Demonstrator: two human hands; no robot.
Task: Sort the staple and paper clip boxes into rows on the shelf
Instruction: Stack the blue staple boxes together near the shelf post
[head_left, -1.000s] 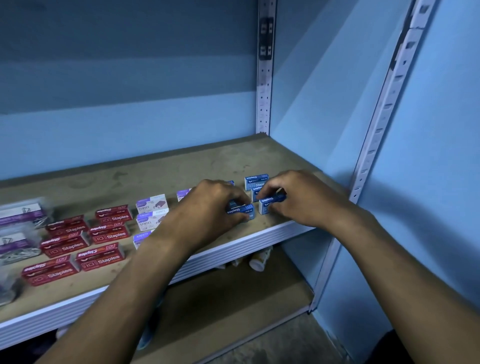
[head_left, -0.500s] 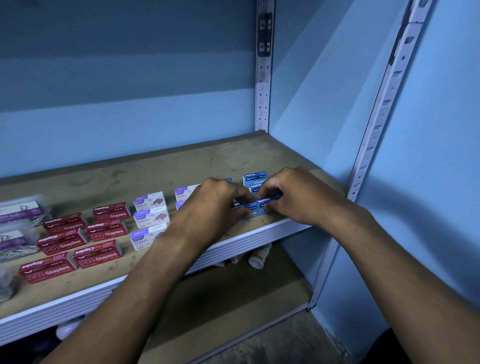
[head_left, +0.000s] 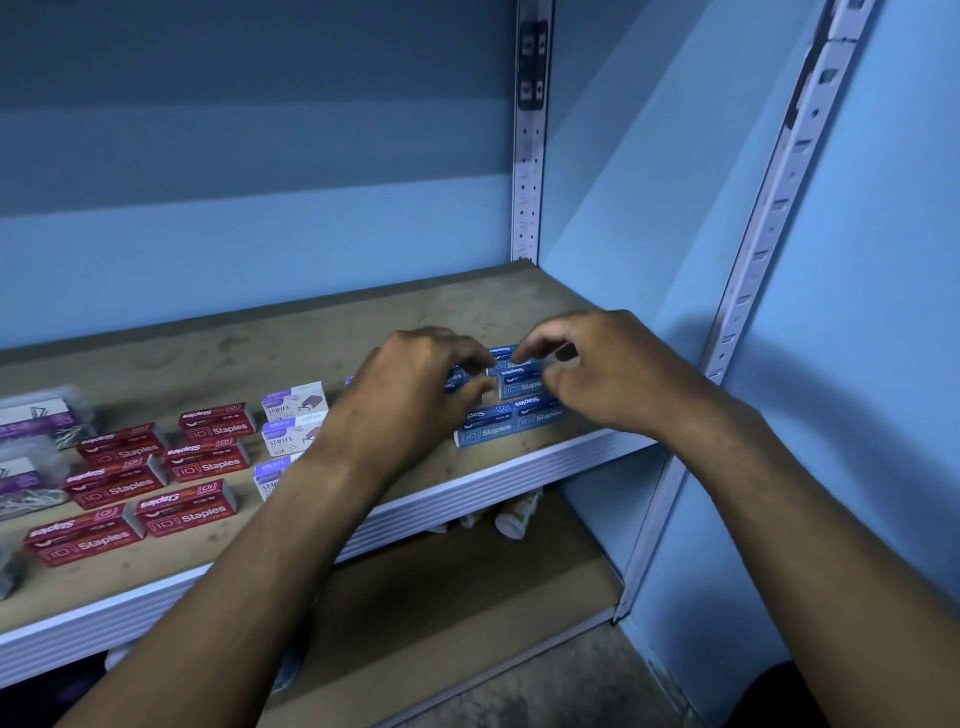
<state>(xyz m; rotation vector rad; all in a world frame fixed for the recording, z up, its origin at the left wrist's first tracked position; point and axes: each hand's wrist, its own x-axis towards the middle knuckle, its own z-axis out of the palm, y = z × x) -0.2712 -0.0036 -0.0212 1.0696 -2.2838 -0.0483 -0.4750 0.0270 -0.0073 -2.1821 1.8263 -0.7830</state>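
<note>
Several blue staple boxes lie at the right end of the wooden shelf (head_left: 545, 306). Two of them, a front pair (head_left: 511, 422), lie side by side near the shelf's front lip with no hand on them. My left hand (head_left: 410, 389) curls over a blue box (head_left: 457, 378) in the row behind and mostly hides it. My right hand (head_left: 608, 374) pinches the neighbouring blue box (head_left: 522, 385) between fingertips and thumb. One more blue box (head_left: 501, 351) shows behind the fingers. Red staple boxes (head_left: 187, 512) and white-purple staple boxes (head_left: 293, 400) lie in rows to the left.
Clear paper clip boxes (head_left: 36, 415) sit at the far left edge. White slotted uprights (head_left: 527, 156) stand at the back corner and the right front (head_left: 769, 218). Blue walls close in the back and right. A lower shelf holds a small white bottle (head_left: 517, 517).
Both hands let go of the front pair of blue boxes, which now lie together at the lip, and moved back onto the blue boxes in the row behind.
</note>
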